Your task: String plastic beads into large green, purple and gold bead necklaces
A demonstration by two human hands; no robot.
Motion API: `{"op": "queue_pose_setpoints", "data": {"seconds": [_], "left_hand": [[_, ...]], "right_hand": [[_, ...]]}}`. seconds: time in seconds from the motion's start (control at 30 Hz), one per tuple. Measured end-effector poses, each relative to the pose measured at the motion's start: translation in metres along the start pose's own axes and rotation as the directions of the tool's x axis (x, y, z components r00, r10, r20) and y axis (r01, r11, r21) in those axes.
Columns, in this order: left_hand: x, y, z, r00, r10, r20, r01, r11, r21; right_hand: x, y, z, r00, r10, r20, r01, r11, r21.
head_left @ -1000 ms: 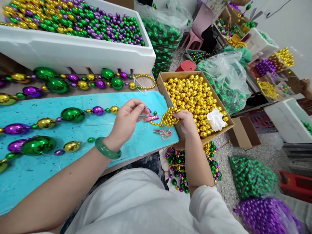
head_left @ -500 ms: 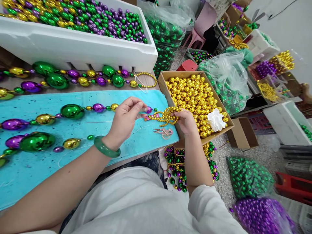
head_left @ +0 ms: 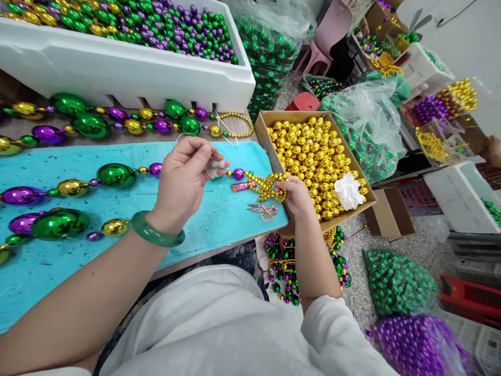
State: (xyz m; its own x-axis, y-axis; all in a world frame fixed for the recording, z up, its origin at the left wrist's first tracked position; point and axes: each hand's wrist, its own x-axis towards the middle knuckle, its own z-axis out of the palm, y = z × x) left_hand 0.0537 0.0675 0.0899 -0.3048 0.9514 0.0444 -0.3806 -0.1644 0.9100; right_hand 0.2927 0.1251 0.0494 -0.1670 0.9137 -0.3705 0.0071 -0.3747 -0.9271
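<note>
Left hand [head_left: 186,177]: your fingertips meet, apparently pinching thin thread [head_left: 183,134]
Right hand [head_left: 295,193]: your fingers clamp the gold bead strand [head_left: 270,187]
Bead strand: over the right end of the blue towel [head_left: 227,230], left of the carton [head_left: 264,137]
Handling: probably light, limp and slick; take hold across several loops
Count: one carton, one pair of snips [head_left: 266,210], two garland lengths [head_left: 116,176] on the towel

The left hand [head_left: 183,180] hides part of the bead strand [head_left: 116,176].
</note>
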Motion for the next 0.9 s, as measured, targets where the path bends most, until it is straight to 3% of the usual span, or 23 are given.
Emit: {"op": "queue_pose_setpoints", "data": {"seconds": [0.33,0.57,0.9], "left_hand": [[0.004,-0.005,-0.006,0.999,0.006,-0.044,-0.009,0.998,-0.065],[-0.012,-0.025,0.008,0.984,-0.174,0.038,0.175,0.984,-0.016],[-0.018,-0.058,0.027,0.906,-0.416,0.076,0.417,0.909,0.006]], "right_hand": [[-0.005,0.006,0.009,0.998,0.053,0.021,-0.054,0.996,0.077],[-0.009,0.005,0.015,0.996,0.058,0.062,-0.064,0.994,0.093],[-0.018,0.006,0.032,0.982,0.038,0.183,-0.068,0.985,0.16]]}}
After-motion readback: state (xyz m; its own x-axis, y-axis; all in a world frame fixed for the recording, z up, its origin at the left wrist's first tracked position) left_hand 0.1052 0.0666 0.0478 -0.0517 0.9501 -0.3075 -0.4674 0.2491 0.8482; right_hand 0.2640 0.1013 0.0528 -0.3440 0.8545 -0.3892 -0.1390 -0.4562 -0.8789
